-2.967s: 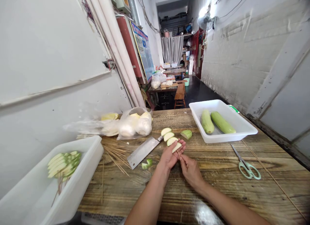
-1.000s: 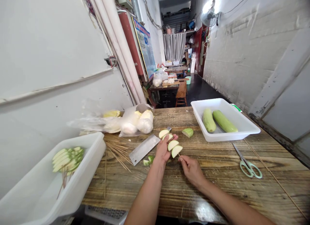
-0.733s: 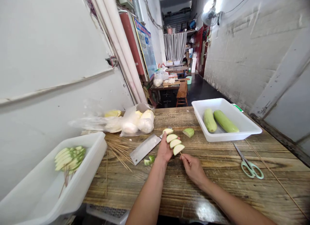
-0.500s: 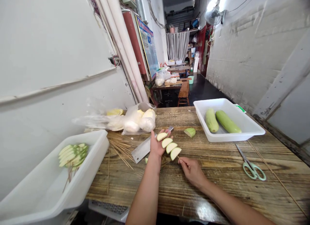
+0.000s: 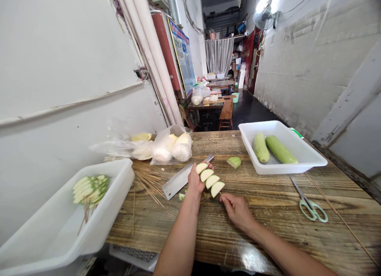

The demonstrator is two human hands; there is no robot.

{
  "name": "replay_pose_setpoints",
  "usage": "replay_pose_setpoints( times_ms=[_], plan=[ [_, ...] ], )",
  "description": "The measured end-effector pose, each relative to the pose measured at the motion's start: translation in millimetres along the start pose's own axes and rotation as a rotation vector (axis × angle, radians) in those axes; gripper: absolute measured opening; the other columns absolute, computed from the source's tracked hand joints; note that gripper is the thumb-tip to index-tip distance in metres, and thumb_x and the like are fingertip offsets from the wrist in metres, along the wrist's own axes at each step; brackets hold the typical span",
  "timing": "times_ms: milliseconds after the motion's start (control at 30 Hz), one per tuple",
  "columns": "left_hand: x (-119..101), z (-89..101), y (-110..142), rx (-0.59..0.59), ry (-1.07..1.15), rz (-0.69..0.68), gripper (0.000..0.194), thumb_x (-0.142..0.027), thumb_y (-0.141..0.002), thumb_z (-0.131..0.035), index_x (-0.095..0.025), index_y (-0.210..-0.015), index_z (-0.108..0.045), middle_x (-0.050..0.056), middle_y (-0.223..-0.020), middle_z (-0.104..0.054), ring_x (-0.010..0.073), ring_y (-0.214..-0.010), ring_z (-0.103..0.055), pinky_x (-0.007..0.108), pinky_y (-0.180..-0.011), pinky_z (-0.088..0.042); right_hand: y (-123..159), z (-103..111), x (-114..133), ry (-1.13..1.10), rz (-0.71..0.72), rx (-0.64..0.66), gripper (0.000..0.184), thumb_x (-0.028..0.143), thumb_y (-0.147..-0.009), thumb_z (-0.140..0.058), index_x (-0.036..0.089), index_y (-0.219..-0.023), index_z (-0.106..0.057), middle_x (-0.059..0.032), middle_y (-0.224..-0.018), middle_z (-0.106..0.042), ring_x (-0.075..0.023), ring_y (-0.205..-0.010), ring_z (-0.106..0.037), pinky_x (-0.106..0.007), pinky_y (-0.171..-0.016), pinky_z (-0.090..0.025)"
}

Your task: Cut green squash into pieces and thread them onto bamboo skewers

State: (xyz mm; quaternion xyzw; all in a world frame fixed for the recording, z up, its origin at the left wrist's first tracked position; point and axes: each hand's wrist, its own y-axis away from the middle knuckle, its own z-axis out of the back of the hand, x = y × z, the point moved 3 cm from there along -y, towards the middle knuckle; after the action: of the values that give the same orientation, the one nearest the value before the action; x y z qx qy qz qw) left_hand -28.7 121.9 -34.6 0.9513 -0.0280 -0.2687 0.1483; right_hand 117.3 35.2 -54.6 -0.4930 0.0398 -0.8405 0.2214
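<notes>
While the right hand pinches the near end of the skewer in a closed grip, four pale slices lie beyond and to the left of that hand, their row slanting leftward toward the worktop's far edge. The left hand, nearer the farthest slices, is cupped beneath; with its fingers partly hidden, how far it closes cannot be told.

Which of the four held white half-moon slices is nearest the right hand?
The lowest green-rimmed white slice, next to the right hand; the other three sit farther up.
</notes>
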Motion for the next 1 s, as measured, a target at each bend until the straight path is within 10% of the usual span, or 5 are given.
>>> replay_pose_setpoints(
  times_ms=[633,1000],
  plan=[
    [-1.6,-2.2,3.9,0.1,0.018,0.047,0.065,-0.065,-0.082,-0.027,-0.012,-0.103,-0.058,0.016,-0.103,-0.063,0.0277,-0.094,-0.061,0.048,-0.08,-0.048,-6.2,6.0,1.3,-0.05,-0.005,-0.035,0.029,0.029,-0.088,-0.035,0.017,-0.073,-0.057,0.0002,-0.06,-0.053,-0.0122,-0.054,-0.047,-0.022,-0.053,-0.034],
    [-1.2,2.0,-1.3,0.054,-0.105,-0.189,0.02,-0.028,-0.085,-0.053,-0.019,-0.101,-0.061,0.005,-0.104,-0.063,0.0136,-0.088,-0.06,0.025,-0.074,-0.049,-17.7,12.6,-6.2,-0.971,-0.334,0.137,0.032,0.05,-0.082,-0.053,0.018,-0.081,-0.052,0.014,-0.041,-0.025,-0.0024,-0.029,-0.012,-0.016,-0.03,-0.012]
  ],
)
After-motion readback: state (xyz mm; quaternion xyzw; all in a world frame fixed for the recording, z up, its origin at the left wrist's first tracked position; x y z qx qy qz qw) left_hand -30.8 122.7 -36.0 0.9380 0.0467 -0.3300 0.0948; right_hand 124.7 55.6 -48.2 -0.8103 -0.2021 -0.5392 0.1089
